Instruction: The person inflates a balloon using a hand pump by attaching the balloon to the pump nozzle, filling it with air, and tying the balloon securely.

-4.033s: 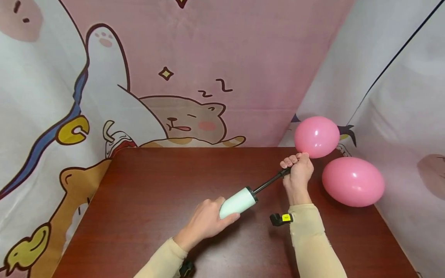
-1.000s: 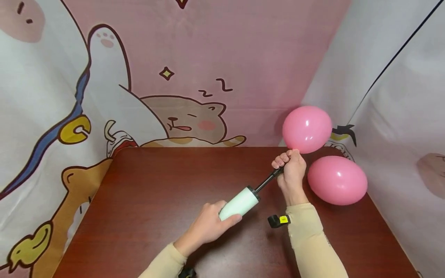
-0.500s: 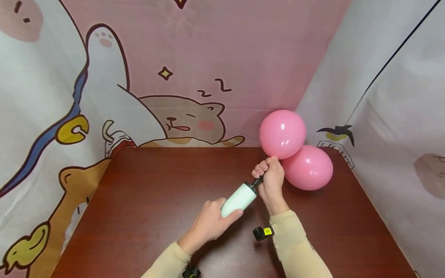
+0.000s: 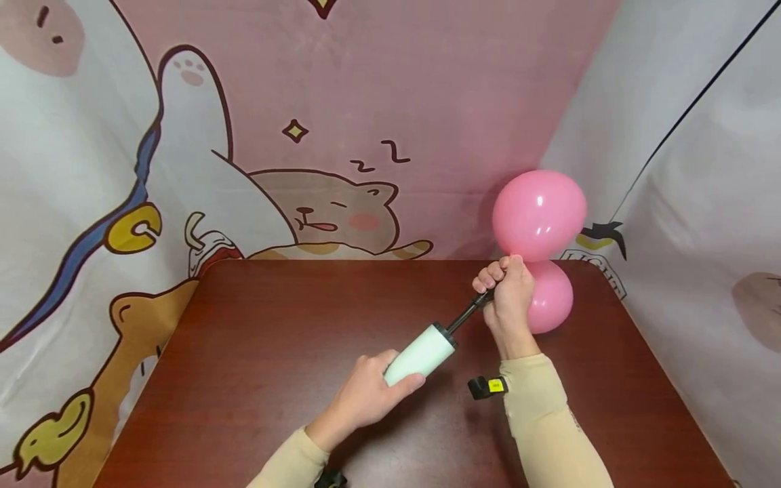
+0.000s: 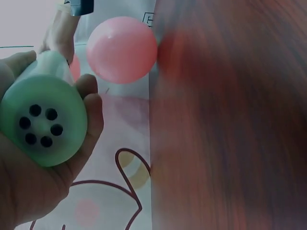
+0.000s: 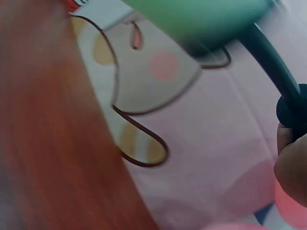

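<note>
My left hand (image 4: 372, 386) grips the pale green barrel of a balloon pump (image 4: 421, 354). In the left wrist view the barrel's round end, with several dark holes, faces the camera. A black rod (image 4: 465, 318) runs from the barrel to my right hand (image 4: 511, 298), which holds the pump's black end. At the right thumb and fingertips sits the neck of a pink balloon (image 4: 539, 213), round and inflated; the nozzle is hidden by the fingers. Another inflated pink balloon (image 4: 552, 298) lies behind the right hand, partly covered by it.
The brown wooden table (image 4: 274, 339) lies under both hands. A pink and white cartoon-printed cloth (image 4: 427, 102) hangs behind it, and a white cloth (image 4: 702, 237) hangs at its right side. A black wrist camera (image 4: 482, 388) sticks out beside the right sleeve.
The held balloon is bigger than before. My right hand has moved in towards the barrel and out again, drawing the rod out. The loose balloon has shifted left, behind the hand.
</note>
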The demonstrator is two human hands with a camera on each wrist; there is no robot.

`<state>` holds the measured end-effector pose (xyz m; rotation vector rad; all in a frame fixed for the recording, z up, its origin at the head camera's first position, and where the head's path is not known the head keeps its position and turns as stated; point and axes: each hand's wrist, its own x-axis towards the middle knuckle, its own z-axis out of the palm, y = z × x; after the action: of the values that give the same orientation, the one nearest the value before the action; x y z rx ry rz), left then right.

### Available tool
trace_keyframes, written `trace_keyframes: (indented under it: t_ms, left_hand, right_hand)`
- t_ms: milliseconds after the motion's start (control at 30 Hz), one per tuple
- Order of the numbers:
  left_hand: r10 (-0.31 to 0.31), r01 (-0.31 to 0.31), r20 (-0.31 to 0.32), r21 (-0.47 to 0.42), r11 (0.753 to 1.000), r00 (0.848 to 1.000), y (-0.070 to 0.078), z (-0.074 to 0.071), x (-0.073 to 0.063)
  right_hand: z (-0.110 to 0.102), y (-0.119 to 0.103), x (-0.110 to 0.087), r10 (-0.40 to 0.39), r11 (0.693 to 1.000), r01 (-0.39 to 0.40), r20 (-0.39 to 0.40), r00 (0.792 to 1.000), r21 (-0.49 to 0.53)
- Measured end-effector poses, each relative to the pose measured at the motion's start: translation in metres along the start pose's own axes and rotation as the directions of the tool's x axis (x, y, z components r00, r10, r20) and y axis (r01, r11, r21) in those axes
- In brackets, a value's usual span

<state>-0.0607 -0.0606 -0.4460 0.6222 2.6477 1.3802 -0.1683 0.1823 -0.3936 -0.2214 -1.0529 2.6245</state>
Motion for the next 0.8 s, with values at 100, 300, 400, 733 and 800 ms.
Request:
trace_keyframes:
  t_ms: [100,300,400,733,800]
  left_hand:
    - [0.003,-0.003,0.017,0.004,1.0,1.0,-0.003,-0.004,-0.005]
    - [0.006,-0.006,0.02,0.035,0.999,1.0,-0.003,-0.007,-0.007]
    - [-0.001,0.001,0.005,0.035,0.999,1.0,0.002,-0.007,-0.003]
    - [-0.02,0.02,-0.036,-0.007,1.0,0.999,0.015,0.005,0.012]
    - [0.008,-0.009,-0.043,-0.008,1.0,0.999,0.014,0.007,0.012]
  right_hand:
    - [-0.003,-0.015,0.008,-0.022,0.998,0.022,0.002,1.0,0.054]
    - [0.0,-0.015,0.006,-0.039,0.996,0.037,0.026,0.999,0.079]
    - [0.005,-0.004,-0.004,-0.045,0.998,0.043,0.039,0.998,0.05]
    - [0.012,0.023,-0.032,0.004,1.0,-0.001,0.101,0.995,-0.031]
    - [0.011,0.019,-0.031,-0.008,0.999,0.012,0.111,0.994,-0.041]
